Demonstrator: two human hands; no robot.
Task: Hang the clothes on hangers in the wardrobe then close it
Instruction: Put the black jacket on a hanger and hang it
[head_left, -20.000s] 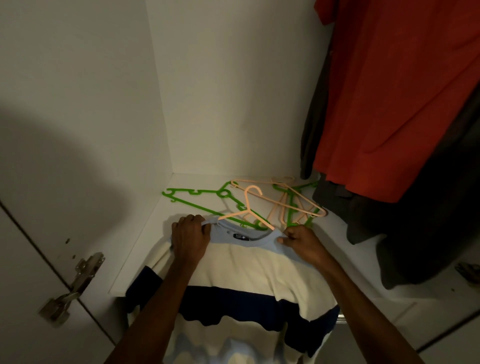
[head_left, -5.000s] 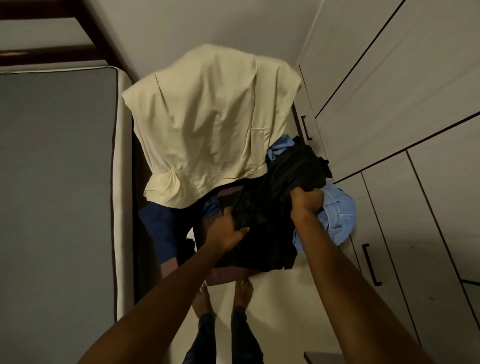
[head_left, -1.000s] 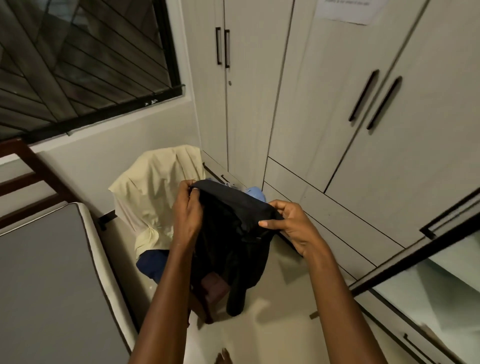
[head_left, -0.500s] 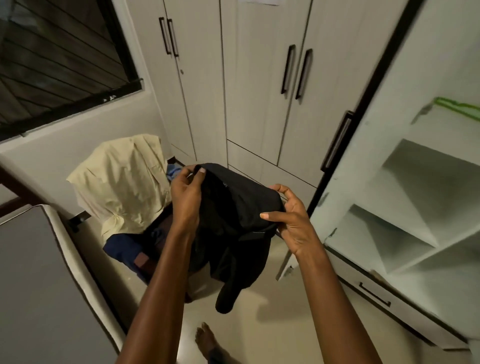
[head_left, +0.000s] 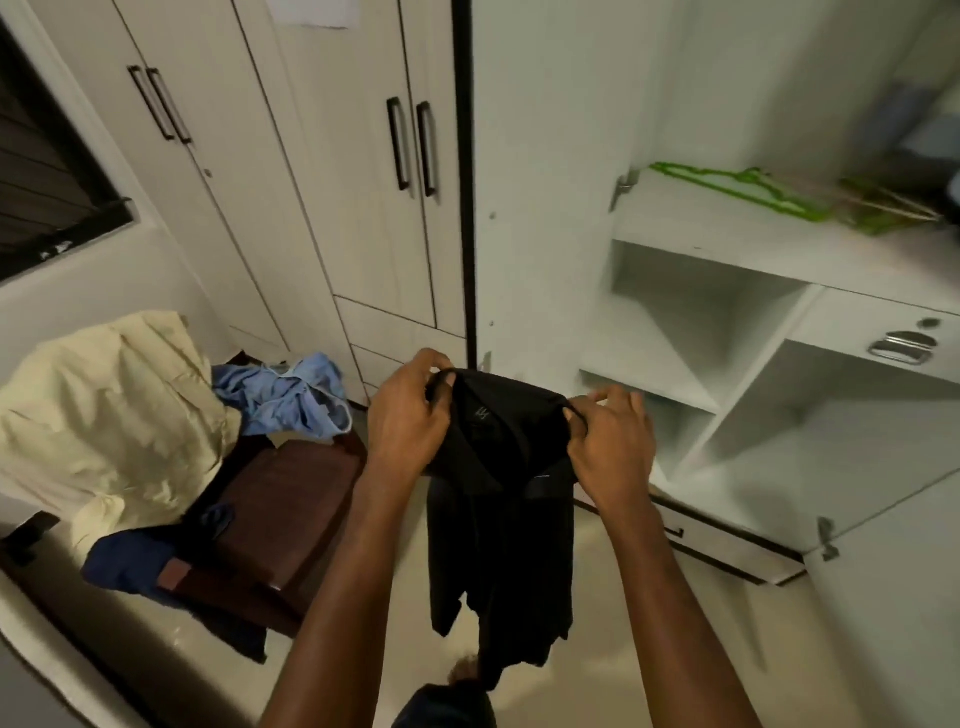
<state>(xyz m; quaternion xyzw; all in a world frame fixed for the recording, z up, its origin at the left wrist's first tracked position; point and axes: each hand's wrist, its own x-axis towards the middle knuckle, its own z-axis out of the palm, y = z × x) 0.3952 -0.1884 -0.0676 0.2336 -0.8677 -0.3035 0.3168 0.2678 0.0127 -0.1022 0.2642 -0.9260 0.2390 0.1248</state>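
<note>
A black garment (head_left: 506, 499) hangs in front of me, held up by its neckline. My left hand (head_left: 408, 421) pinches the left side of the collar and my right hand (head_left: 610, 441) pinches the right side. The wardrobe (head_left: 727, 322) stands open to the right, its white shelves showing. Green hangers (head_left: 727, 189) and pale ones (head_left: 883, 205) lie on the upper shelf. On a brown chair (head_left: 280, 499) to the left lie a cream shirt (head_left: 104, 410), a light blue garment (head_left: 283, 397) and a dark blue one (head_left: 124, 564).
Closed wardrobe doors with dark handles (head_left: 410, 143) fill the back wall. The open door's dark edge (head_left: 465, 182) rises just behind my hands. A drawer with a metal pull (head_left: 904, 345) sits at the right. A mattress edge (head_left: 31, 639) runs along the lower left.
The view has swung right toward the open wardrobe, bringing its shelves and hangers into view. Both hands have carried the black garment along, away from the chair, and keep hold of its collar.
</note>
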